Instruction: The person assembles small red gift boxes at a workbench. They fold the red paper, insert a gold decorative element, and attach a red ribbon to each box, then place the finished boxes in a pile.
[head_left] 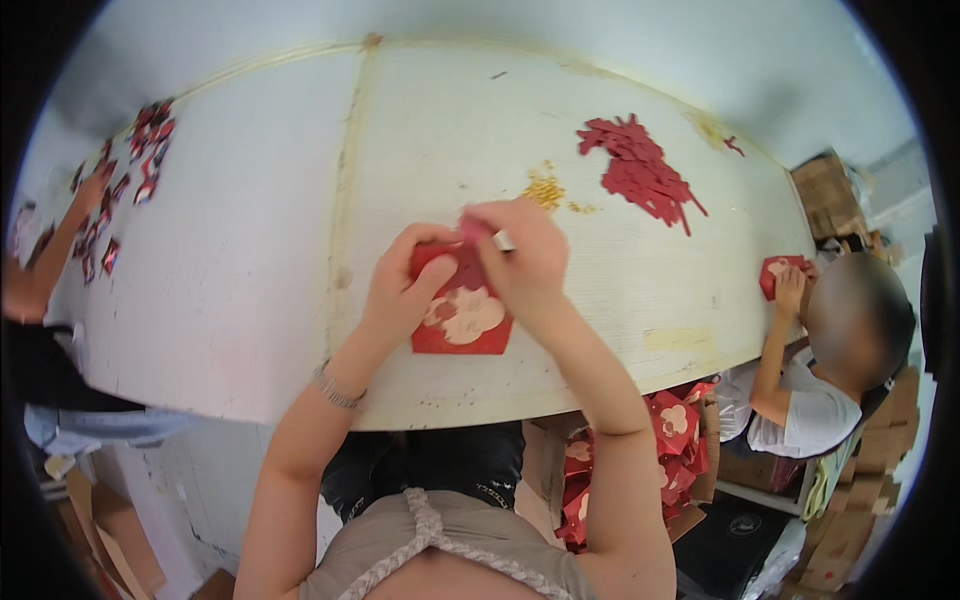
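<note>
A red packet [440,341] with a cream cartoon figure on its front lies on the table right before me; whether it is a box or a bag I cannot tell. My left hand [403,290] grips its upper left side, thumb on the front. At its top edge my right hand [528,258] pinches a small pinkish-red piece [473,231], which looks like a strip. The fingers hide most of that piece and the packet's top. Just beyond my right hand lies a small heap of gold pieces [541,184].
A pile of dark red strips [645,172] lies farther right on the white table [260,240]. Small red wrapped items [150,150] are scattered at the far left, near another person's arm [65,240]. Rightward, a co-worker handles a red packet [772,274]. A carton [708,450] of red packets stands below the table edge.
</note>
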